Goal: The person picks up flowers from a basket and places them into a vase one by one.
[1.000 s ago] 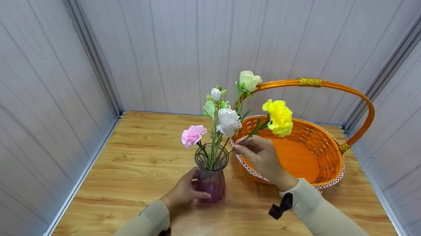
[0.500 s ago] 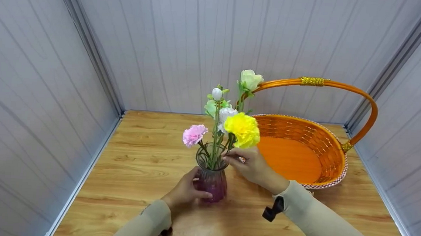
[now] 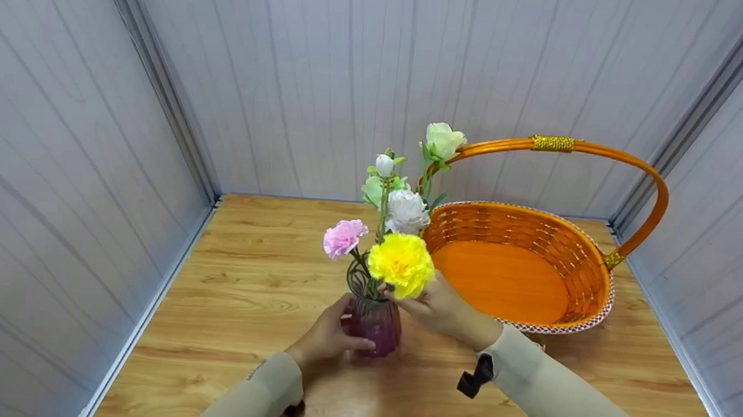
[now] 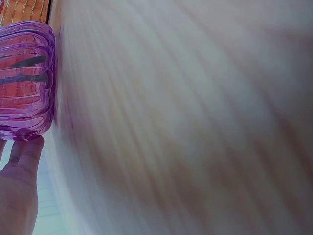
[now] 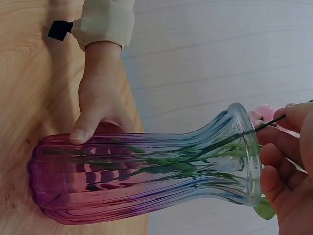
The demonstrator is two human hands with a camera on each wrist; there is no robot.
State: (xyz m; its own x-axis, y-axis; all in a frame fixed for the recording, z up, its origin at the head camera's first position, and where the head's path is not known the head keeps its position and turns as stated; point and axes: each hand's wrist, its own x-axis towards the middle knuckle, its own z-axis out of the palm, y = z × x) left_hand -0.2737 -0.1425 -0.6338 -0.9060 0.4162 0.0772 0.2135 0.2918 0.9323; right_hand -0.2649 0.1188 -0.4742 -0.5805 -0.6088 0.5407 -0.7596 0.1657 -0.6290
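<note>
A ribbed glass vase [image 3: 376,326], purple at the base and clear at the rim, stands upright on the table. My left hand [image 3: 331,336] grips its lower body, thumb in front. At the rim, my right hand [image 3: 440,308] pinches the thin green stem of a yellow carnation [image 3: 401,265]; the right wrist view shows that stem [image 5: 220,142] reaching down inside the glass. The yellow bloom partly covers the right fingertips in the head view. Also in the vase are a pink carnation [image 3: 344,239], a white flower [image 3: 406,212], a white bud [image 3: 384,165] and pale green blooms [image 3: 444,141].
An orange woven basket [image 3: 505,267] with a tall arched handle [image 3: 656,209] stands right of the vase, behind my right forearm. Pale panelled walls [image 3: 301,86] enclose the wooden table [image 3: 242,278] at the back and both sides.
My right hand has moved left and down to the vase's rim, bringing the yellow carnation from over the basket to in front of the other flowers. My left hand stays on the vase.
</note>
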